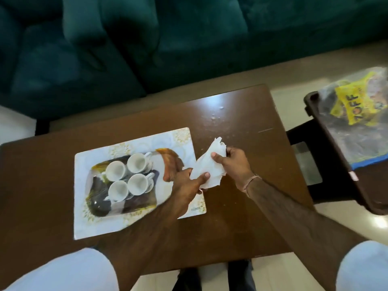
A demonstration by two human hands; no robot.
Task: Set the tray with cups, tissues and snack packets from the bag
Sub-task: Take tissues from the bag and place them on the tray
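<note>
- Both hands grip one white tissue (pixel 206 168) above the table, just off the tray's right edge: left hand (pixel 186 182) pinches its lower part w/ thumb on top, right hand (pixel 235 164) clamps the upper part, thumb across it.
- Tissue is crumpled; its lower edge is hidden behind left hand, so can't tell if it's 1 sheet or more.
- Tray (pixel 134 143), white w/ pale gold pattern & dark printed centre, lies on brown table (pixel 241 122); left forearm covers its near right corner. Small writing by that corner, too blurry to read.
- 4 white cups (pixel 129 177) on the tray, 2 x 2, mouths up, touching or nearly so; handles partly hidden.
- Clear bag (pixel 357 114) on a dark stool (pixel 327 141) to the right, well apart from tray, cut off at frame edge. Yellow packet (pixel 350 106) inside reads "TOFF", rest unreadable; other contents too murky to count.
- Wet spots on table beyond the tissue.
- Teal sofa (pixel 147 38) behind, blurred.
</note>
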